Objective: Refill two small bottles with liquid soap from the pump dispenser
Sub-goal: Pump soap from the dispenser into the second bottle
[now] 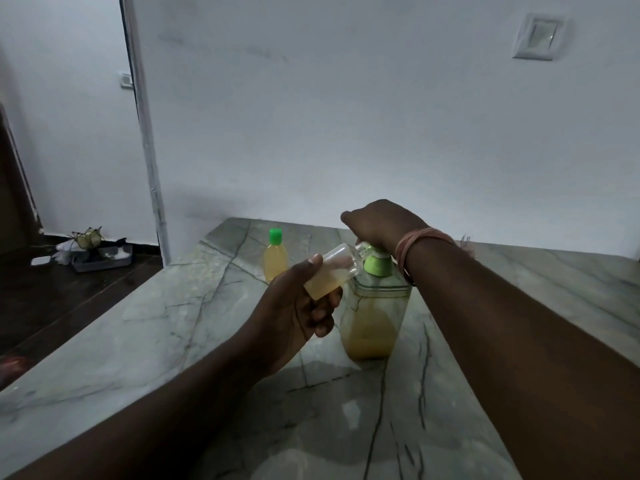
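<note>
Two small bottles are out on the grey-green marble worktop [173,341], its polished face crossed by dark veins. One of them, the capped bottle [275,256], stands upright behind and to the left of the pump dispenser [374,320]; it is rounded clear plastic full of yellow soap, with a bright green screw cap. The open bottle [329,271] is off the surface, tilted nearly on its side just left of the dispenser's neck, its mouth up against the clear pump spout, yellow liquid pooled along its lower side. The left hand [298,317] has its grip closed round this bottle, thumb on top and fingers curled beneath. The dispenser is a squarish clear plastic jar, roughly half full of cloudy yellow soap, with a green collar. The right hand [377,226] presses down on the pump head from above, fingers bent over it; pinkish thread bands [412,247] circle that wrist. Behind the dispenser rises a plain white wall [346,116].
</note>
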A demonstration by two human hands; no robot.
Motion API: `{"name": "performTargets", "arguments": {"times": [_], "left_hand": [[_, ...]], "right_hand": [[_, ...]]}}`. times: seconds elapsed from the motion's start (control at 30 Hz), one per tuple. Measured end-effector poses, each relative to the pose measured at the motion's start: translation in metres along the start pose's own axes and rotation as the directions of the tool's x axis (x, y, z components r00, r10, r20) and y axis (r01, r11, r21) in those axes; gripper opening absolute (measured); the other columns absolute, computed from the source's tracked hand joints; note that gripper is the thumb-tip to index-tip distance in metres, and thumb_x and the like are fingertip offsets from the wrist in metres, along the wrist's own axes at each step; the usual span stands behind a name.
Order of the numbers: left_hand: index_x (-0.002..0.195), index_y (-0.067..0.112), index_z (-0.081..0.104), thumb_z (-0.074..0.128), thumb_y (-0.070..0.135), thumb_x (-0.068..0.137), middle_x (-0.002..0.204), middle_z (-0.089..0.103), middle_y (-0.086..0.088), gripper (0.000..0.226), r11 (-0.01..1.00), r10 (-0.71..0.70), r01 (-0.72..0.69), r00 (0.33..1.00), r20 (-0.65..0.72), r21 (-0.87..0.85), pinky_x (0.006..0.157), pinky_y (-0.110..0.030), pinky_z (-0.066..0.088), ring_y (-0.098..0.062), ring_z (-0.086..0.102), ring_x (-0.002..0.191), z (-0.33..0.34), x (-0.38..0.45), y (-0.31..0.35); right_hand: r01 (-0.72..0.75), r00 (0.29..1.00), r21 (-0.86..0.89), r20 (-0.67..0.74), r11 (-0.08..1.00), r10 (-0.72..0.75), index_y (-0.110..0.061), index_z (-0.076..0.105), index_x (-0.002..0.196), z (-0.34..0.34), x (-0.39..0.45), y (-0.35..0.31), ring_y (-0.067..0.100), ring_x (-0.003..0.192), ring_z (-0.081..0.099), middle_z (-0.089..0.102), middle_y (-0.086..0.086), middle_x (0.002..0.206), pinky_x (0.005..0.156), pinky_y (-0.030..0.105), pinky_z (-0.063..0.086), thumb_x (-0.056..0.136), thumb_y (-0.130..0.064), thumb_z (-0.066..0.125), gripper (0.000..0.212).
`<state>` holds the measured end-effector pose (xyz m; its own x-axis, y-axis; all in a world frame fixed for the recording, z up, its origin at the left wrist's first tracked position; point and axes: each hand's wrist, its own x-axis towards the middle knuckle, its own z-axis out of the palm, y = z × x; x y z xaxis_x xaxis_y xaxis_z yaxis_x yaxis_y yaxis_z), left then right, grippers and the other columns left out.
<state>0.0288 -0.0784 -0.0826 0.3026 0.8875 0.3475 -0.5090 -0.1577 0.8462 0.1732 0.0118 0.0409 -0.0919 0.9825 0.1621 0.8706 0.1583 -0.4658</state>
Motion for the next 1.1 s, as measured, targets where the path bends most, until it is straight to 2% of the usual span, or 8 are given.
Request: {"name": "performTargets", "arguments": {"times": [0.1, 0.23, 0.37, 0.53, 0.73, 0.83, 0.93, 1.1], "left_hand": [[0.127, 0.011, 0.070, 0.053, 0.043, 0.099, 0.080, 0.056, -0.008, 0.045, 1.000, -0.003, 0.003, 1.000, -0.002, 0.016, 0.050, -0.024, 0.042, -0.010, 0.045, 0.058, 0.0026, -0.0005, 0.0009], [0.127, 0.011, 0.069, 0.052, 0.043, 0.100, 0.080, 0.056, -0.008, 0.045, 1.000, 0.003, -0.003, 1.000, -0.008, 0.014, 0.050, -0.024, 0.043, -0.010, 0.045, 0.058, 0.0031, -0.0039, 0.0021], [0.121, 0.014, 0.073, 0.053, 0.043, 0.100, 0.080, 0.056, -0.008, 0.041, 1.000, 0.002, -0.002, 1.000, 0.000, 0.010, 0.049, -0.023, 0.043, -0.010, 0.045, 0.058, 0.0015, -0.0013, 0.0020], [0.124, 0.011, 0.072, 0.053, 0.042, 0.098, 0.079, 0.055, -0.009, 0.045, 1.000, -0.013, 0.013, 1.000, -0.012, 0.002, 0.048, -0.024, 0.042, -0.010, 0.045, 0.056, 0.0042, -0.0003, 0.0017], [0.129, 0.011, 0.069, 0.051, 0.043, 0.099, 0.079, 0.055, -0.008, 0.048, 0.999, -0.003, 0.003, 1.000, -0.011, 0.035, 0.049, -0.023, 0.043, -0.010, 0.045, 0.057, 0.0055, -0.0047, 0.0037], [0.124, 0.013, 0.072, 0.053, 0.043, 0.099, 0.079, 0.056, -0.008, 0.043, 1.000, -0.004, 0.004, 1.000, -0.003, 0.016, 0.049, -0.023, 0.043, -0.009, 0.046, 0.056, 0.0026, -0.0002, 0.0026], [0.120, 0.015, 0.075, 0.052, 0.043, 0.099, 0.080, 0.057, -0.008, 0.041, 1.000, 0.000, 0.000, 1.000, 0.002, 0.019, 0.049, -0.023, 0.043, -0.009, 0.046, 0.056, 0.0004, 0.0008, 0.0008], [0.115, 0.017, 0.077, 0.057, 0.044, 0.095, 0.078, 0.057, -0.009, 0.039, 1.000, 0.006, -0.006, 1.000, -0.016, 0.010, 0.048, -0.024, 0.042, -0.010, 0.045, 0.056, 0.0046, -0.0015, 0.0028]], "right_hand": [[0.004, 1.000, -0.053, -0.025, 0.999, -0.005, -0.016, 0.058, 0.071, -0.0021, -0.0024, -0.0015, 0.013, 0.064, 0.050, 0.056, 0.001, 0.075, 0.051, 0.026, 0.029, 0.090, -0.034, 0.048, 0.028], [0.000, 1.000, -0.112, 0.011, 0.994, 0.001, -0.016, 0.056, 0.072, -0.0073, -0.0036, -0.0073, 0.015, 0.064, 0.053, 0.058, 0.001, 0.077, 0.051, 0.026, 0.034, 0.091, -0.033, 0.052, 0.025], [0.016, 0.997, 0.050, -0.070, 0.999, -0.012, -0.011, 0.071, 0.081, -0.0006, -0.0005, 0.0001, 0.025, 0.077, 0.065, 0.073, 0.005, 0.087, 0.064, 0.029, 0.046, 0.085, -0.037, 0.049, 0.034], [0.006, 1.000, -0.002, -0.024, 1.000, -0.006, -0.014, 0.064, 0.076, -0.0015, -0.0043, 0.0001, 0.018, 0.067, 0.056, 0.064, 0.004, 0.081, 0.052, 0.028, 0.033, 0.088, -0.032, 0.049, 0.026], [0.007, 0.999, -0.105, 0.040, 0.994, -0.003, -0.015, 0.062, 0.075, -0.0060, -0.0016, -0.0077, 0.016, 0.063, 0.056, 0.064, 0.001, 0.079, 0.053, 0.026, 0.037, 0.092, -0.032, 0.050, 0.028], [0.021, 0.999, 0.023, -0.043, 1.000, -0.020, -0.011, 0.069, 0.080, -0.0023, 0.0023, -0.0003, 0.022, 0.073, 0.062, 0.072, 0.005, 0.087, 0.059, 0.028, 0.041, 0.087, -0.034, 0.049, 0.031], [0.011, 1.000, 0.042, -0.026, 0.999, -0.010, -0.012, 0.067, 0.078, 0.0007, 0.0015, 0.0015, 0.021, 0.072, 0.059, 0.071, 0.006, 0.092, 0.056, 0.028, 0.036, 0.086, -0.030, 0.048, 0.027], [0.013, 1.000, -0.066, 0.004, 0.998, -0.013, -0.015, 0.060, 0.071, -0.0035, -0.0001, -0.0030, 0.016, 0.064, 0.053, 0.061, 0.004, 0.079, 0.052, 0.027, 0.031, 0.090, -0.032, 0.048, 0.028]]}}
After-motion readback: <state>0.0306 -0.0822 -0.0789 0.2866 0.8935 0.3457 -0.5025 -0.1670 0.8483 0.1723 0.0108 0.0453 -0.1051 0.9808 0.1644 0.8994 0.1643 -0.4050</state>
